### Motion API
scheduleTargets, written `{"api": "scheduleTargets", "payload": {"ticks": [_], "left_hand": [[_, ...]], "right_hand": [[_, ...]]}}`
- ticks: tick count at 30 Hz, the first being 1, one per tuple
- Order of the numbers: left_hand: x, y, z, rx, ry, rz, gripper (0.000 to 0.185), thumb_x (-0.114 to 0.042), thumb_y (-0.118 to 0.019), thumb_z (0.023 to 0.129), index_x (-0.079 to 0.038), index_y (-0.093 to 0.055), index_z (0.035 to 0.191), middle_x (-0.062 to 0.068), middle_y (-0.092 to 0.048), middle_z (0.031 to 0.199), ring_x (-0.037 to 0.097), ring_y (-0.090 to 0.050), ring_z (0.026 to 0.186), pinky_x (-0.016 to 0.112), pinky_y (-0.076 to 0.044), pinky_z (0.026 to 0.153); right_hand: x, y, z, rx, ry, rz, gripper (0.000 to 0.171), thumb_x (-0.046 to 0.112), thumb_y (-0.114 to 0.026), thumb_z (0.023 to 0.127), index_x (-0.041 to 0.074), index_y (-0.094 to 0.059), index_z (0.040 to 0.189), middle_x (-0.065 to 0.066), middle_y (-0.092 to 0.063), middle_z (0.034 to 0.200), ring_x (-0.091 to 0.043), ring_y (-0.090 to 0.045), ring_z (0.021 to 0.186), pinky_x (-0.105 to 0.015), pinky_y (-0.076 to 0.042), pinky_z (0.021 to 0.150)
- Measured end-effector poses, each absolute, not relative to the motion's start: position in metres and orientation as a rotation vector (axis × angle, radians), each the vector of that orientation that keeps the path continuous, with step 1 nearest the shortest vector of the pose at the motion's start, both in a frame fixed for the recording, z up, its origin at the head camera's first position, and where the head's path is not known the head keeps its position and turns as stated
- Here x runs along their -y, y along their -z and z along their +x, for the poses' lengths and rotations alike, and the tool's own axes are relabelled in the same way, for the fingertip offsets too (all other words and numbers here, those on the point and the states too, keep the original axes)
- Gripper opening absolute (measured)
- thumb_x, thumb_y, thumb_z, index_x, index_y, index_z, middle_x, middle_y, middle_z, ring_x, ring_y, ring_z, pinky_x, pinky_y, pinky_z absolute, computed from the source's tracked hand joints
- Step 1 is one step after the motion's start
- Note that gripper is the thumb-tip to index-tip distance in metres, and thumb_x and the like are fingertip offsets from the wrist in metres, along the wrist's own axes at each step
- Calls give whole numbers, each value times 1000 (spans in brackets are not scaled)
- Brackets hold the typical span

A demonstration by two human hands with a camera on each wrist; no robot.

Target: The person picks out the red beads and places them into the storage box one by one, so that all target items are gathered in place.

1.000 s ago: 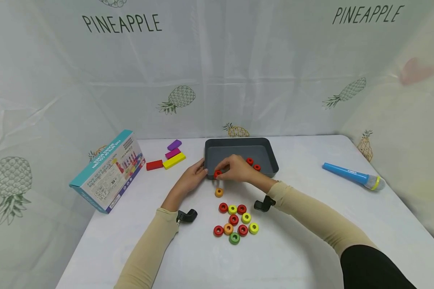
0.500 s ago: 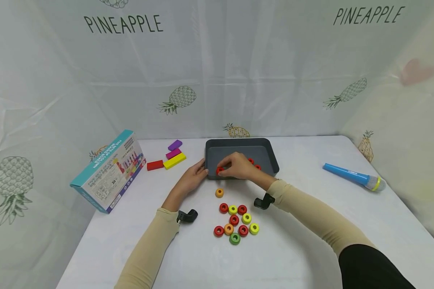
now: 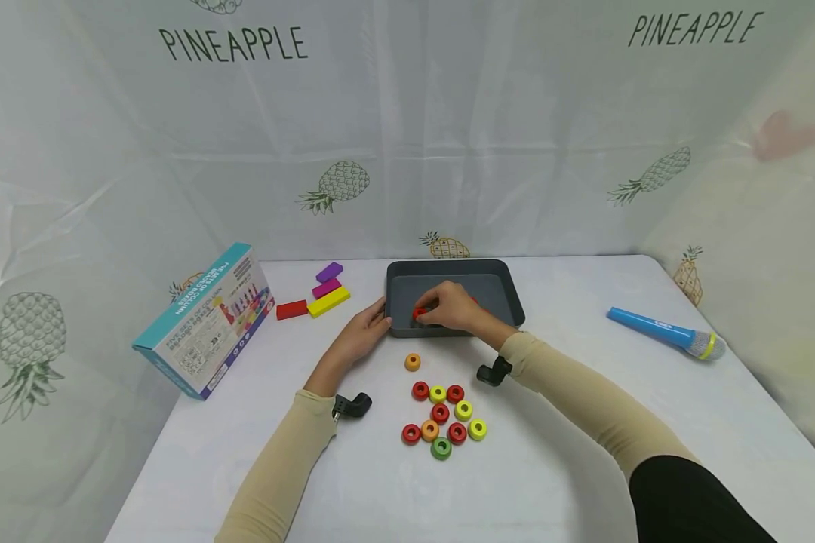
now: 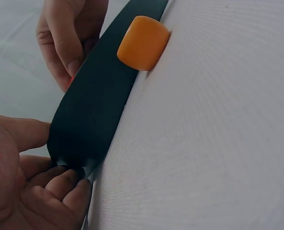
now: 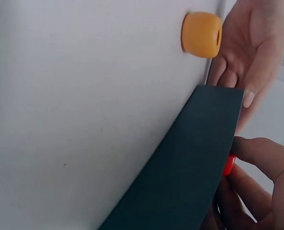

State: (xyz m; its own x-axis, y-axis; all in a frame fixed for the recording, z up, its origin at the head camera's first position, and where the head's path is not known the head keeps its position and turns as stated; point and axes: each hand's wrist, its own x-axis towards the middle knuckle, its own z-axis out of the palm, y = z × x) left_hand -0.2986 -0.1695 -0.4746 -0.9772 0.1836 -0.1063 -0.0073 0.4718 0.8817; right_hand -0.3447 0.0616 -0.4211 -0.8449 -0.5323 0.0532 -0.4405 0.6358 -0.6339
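Head view: our right hand (image 3: 456, 308) reaches over the near wall of the dark grey tray (image 3: 502, 265), with thumb and fingertips pinching a red ring (image 3: 419, 312) just inside the tray, above its floor near the near-left corner. Our left hand (image 3: 361, 335) rests against the tray's near-left corner, fingers lightly curled onto the wall, bracing it. The tray stands toward the far edge of the table (image 3: 584, 422), at about its middle.

Right wrist view: the red ring (image 5: 229, 164) shows as a sliver behind the tray wall (image 5: 189, 172), clamped between the fingers (image 5: 264, 153). The orange ring (image 5: 202, 34) lies on the table just outside the near wall, beside the left hand (image 5: 249, 62).

Left wrist view: the left fingers (image 4: 51, 189) press the tray corner (image 4: 86, 124); the orange ring (image 4: 142, 42) sits close by the wall.

Hazards, in our judgement:
- A release from height could let the red ring roll or bounce over the low wall.
- Our right forearm passes above the ring cluster (image 3: 443, 421) nearer the front edge; a dropped sleeve could scatter it.
- Withdrawal of the right hand could catch the wall and shift the tray if the left hand slackens.
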Motion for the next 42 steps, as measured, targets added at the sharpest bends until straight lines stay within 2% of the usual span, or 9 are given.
{"api": "scheduleTargets", "payload": {"ticks": [20,31,42], "left_hand": [[168,476,-302,-2531,-1509,128,63,-37,-52,105,-26,-27,162,0,-39,162,21,-33,153,48,-23,127],[170,477,-301,-2526,-1526,140,63,-36,-53,105,-26,-27,162,0,-40,162,20,-33,153,48,-22,127],[171,476,-301,-2537,-1516,141,63,-37,-52,105,-27,-27,162,-1,-40,162,20,-32,153,48,-22,127]], "right_hand": [[-54,434,-358,-2735,893,-834,27,19,-84,84,7,-80,107,-7,-78,105,-19,-70,96,-35,-59,85],[-55,439,-361,-2744,845,-828,25,18,-83,84,8,-80,106,-6,-78,105,-19,-70,97,-34,-60,84],[-55,437,-360,-2730,854,-827,27,19,-83,84,8,-79,108,-6,-78,108,-21,-70,101,-36,-59,88]]}}
